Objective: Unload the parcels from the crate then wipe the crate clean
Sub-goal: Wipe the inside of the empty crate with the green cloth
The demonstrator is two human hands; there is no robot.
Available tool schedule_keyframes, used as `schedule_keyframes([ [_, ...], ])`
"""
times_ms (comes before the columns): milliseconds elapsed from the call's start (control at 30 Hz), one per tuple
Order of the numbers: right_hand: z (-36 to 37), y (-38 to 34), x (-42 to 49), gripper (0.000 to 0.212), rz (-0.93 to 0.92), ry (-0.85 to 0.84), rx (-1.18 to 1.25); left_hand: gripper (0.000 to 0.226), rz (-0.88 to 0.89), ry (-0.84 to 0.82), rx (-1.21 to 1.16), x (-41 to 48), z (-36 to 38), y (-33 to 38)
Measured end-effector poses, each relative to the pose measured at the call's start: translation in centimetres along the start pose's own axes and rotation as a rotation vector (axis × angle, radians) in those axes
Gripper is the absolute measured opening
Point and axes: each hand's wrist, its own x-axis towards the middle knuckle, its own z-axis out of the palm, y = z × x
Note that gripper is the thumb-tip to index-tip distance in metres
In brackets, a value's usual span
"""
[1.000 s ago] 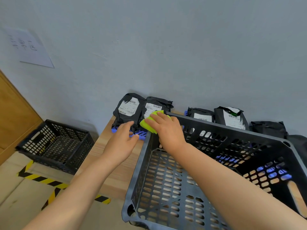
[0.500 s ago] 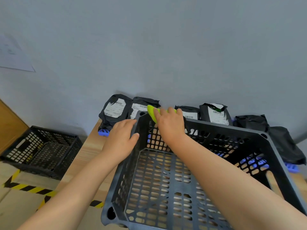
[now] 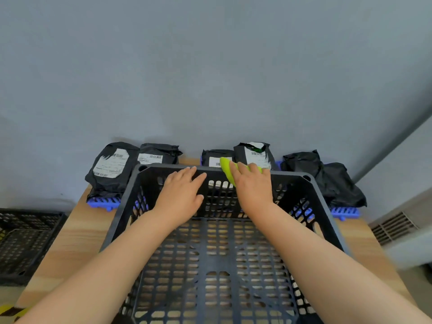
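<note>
Brightness: soft and even across the plain grey wall [image 3: 210, 78], dimmer toward the top corners; the source's direction could not be told.
Shadows: faint, soft-edged ones sat at the wall's foot behind the black plastic-wrapped parcels [image 3: 112, 167].
Glare: a dull sheen lay on the parcels' wrap and the black perforated plastic crate [image 3: 289, 174].
Blur: the white slatted vent [image 3: 392, 228] and lower right edge were smeared; the lime-green cloth [image 3: 228, 171] looked soft-edged.
Distortion: wide-angle bending tilted the right wall corner and stretched the forearms.

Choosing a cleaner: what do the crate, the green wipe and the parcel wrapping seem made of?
Crate: likely rigid moulded plastic, matt black, slotted lattice walls. Green wipe: soft cloth or sponge, bending under the right hand; unclear which. Parcels: thin black plastic film, creased and slightly shiny.
</note>
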Motion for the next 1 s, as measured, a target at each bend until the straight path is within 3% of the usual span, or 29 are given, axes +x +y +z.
schedule_keyframes([
  [500, 1.3, 12.7, -1.9, 0.063, 0.128, -0.077, -0.013, 0.067, 0.107, -0.009, 0.058, 4.9, 3.0, 9.6],
  [667, 0.2, 16.9, -1.4, 0.032, 0.202, -0.139, -0.093, 0.066, 0.121, -0.009, 0.110, 5.4, 4.2, 11.7],
  [800, 0.3, 20.3, -1.9, 0.056, 0.091, -0.018, 0.033, 0.061, 0.097, 0.028, 0.167, 5.5, 5.4, 12.4],
  [900, 2.1, 20.6, -3.1, 0.074, -0.101, -0.070, 0.063, 0.054, 0.086, 0.082, 0.150, 5.5, 6.1, 12.9],
  [1000, 3.6, 20.7, -3.8, 0.074, -0.114, -0.093, 0.070, 0.051, 0.069, 0.099, 0.146, 5.5, 6.5, 12.8],
])
